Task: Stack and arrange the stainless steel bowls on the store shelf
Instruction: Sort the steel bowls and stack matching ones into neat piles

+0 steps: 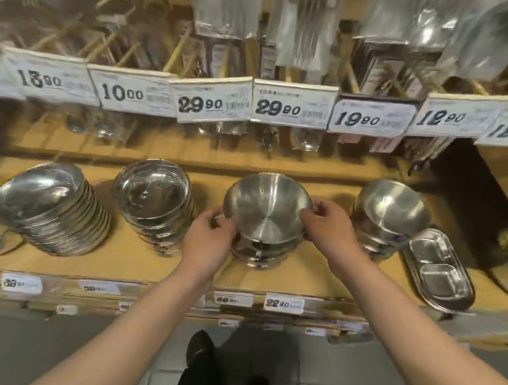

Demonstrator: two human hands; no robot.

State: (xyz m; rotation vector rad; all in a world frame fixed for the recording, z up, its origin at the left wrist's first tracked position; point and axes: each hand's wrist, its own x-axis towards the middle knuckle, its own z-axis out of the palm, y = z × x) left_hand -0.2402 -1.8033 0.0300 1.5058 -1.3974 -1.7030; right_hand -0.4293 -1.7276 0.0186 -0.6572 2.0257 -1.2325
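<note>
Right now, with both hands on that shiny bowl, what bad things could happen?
1. The top bowl sits tilted on its stack, held only at the rim by the left hand and right hand. Let go early and it might slide off.
2. The stack of bowls to the right stands close to the right hand, so a bump could possibly topple it.
3. The divided tray lies near the shelf edge and could get knocked down.

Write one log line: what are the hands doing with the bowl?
left hand grips top bowl rim | right hand pinches opposite rim | bowl on middle bowl stack, tilted | shelf
</note>
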